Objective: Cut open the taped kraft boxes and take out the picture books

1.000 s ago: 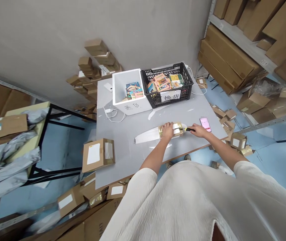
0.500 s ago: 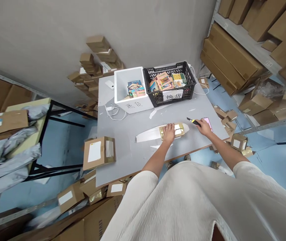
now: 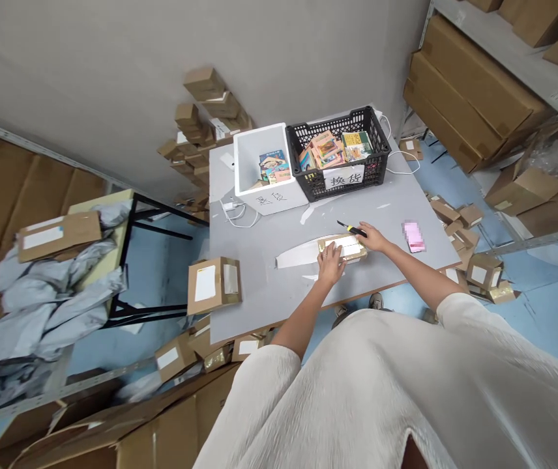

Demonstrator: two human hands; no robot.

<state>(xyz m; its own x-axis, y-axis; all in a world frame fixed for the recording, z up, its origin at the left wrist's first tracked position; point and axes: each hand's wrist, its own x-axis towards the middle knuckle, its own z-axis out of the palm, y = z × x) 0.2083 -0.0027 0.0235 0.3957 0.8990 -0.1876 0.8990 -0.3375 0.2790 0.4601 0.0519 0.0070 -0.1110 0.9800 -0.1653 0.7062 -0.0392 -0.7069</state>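
A small cardboard box (image 3: 349, 246) with brown tape and a white label lies on a long white sheet (image 3: 298, 255) on the grey table. My left hand (image 3: 330, 263) grips the left end of the box, fingers bent over its top and near side. At the box's right end is my right hand (image 3: 371, 238), closed around a utility knife (image 3: 352, 228) with a black and yellow handle. The knife points left over the far side of the box; whether its blade touches anything, I cannot tell.
Behind stand a white foam box (image 3: 279, 203) and a black crate (image 3: 342, 185), both holding books. A pink-screened phone (image 3: 413, 236) lies to the right. Another cardboard box (image 3: 205, 286) sits at the table's left edge. Several parcels lie on the floor and shelves around.
My right hand has moved left with the utility knife, from beside the phone to the right end of the box. My left hand stays on the box. The view has shifted slightly.
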